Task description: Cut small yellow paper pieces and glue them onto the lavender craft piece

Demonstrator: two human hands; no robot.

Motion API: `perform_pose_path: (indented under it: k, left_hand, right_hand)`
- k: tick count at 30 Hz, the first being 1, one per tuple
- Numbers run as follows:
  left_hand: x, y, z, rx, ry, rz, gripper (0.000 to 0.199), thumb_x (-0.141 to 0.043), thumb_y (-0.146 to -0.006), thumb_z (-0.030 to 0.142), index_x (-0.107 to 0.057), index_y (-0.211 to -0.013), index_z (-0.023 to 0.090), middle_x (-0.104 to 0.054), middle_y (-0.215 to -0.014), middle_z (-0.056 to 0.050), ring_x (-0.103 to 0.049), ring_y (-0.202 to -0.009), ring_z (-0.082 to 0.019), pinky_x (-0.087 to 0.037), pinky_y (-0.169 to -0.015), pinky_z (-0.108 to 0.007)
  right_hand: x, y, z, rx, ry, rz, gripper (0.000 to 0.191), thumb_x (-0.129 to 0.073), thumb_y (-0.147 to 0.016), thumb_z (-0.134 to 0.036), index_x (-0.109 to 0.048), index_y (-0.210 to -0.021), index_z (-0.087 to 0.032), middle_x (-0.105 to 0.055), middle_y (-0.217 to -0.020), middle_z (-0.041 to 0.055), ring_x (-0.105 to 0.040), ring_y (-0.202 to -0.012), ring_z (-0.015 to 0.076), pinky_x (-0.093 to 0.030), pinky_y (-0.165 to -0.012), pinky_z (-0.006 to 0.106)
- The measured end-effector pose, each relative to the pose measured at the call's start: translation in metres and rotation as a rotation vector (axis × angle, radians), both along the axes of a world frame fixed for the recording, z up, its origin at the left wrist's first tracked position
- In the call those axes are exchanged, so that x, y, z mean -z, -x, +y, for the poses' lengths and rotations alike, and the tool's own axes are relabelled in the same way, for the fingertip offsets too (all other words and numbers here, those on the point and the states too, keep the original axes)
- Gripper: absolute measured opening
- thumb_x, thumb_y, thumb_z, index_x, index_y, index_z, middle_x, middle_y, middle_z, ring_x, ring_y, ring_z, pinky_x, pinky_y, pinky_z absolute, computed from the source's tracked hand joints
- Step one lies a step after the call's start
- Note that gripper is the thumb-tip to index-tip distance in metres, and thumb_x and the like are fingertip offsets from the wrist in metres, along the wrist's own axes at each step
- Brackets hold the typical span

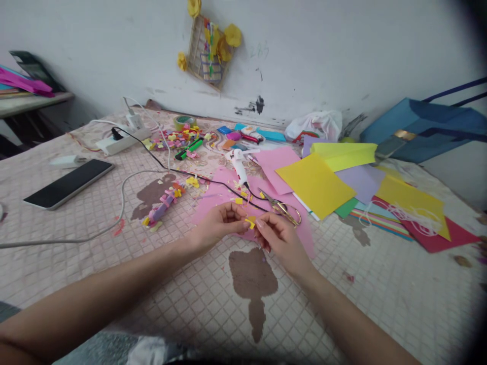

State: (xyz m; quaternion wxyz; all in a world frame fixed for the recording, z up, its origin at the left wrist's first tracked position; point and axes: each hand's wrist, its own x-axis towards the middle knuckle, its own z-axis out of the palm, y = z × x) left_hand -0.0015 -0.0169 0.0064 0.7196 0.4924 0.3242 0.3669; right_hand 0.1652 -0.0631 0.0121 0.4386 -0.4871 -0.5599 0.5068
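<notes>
In the head view, the left hand (226, 219) and the right hand (280, 234) meet over the pink sheet (302, 234), thumbs and fingertips pinching a small yellow piece (250, 222) between them; how firmly each one grips cannot be told. The piece is so small that an uneven pull could crease or tear it, or a loosened pinch could drop it among the similar yellow scraps (239, 201) just beyond, where it would be hard to pick out. The gold-handled scissors (281, 207) lie just past the right hand, partly spread, so a careless reach that way might nick a finger. The black cord (198, 176) crosses the sheet near both hands; a forearm or knuckle snagging it could drag the white glue gun (238, 166), which may be hot, though nothing visible confirms that.
</notes>
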Motion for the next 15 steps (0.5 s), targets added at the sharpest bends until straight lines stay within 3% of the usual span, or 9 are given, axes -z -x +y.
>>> perform_pose_path:
  k: [5,15]
  left_hand:
    - [0.0004,0.0,-0.0001,0.022,-0.003,0.006,0.026,-0.073,-0.068,0.023,-0.054,-0.081,0.011,-0.063,-0.074,-0.002,-0.061,-0.067,-0.012,-0.048,-0.067,-0.027]
    - [-0.0028,0.0001,-0.0008,0.02,-0.001,0.005,0.026,-0.073,-0.067,0.022,-0.054,-0.08,0.011,-0.061,-0.071,0.0,-0.059,-0.065,-0.01,-0.047,-0.063,-0.024]
  right_hand:
    - [-0.0014,0.0009,-0.0009,-0.013,0.002,0.017,0.023,-0.048,-0.088,-0.037,-0.052,-0.074,-0.019,-0.047,-0.058,-0.0037,-0.042,-0.048,0.0091,-0.032,-0.042,0.021]
    - [-0.0013,0.0004,-0.0003,-0.015,-0.01,-0.008,0.023,-0.05,-0.088,-0.036,-0.052,-0.075,-0.018,-0.047,-0.058,-0.004,-0.042,-0.049,0.0082,-0.033,-0.044,0.02]
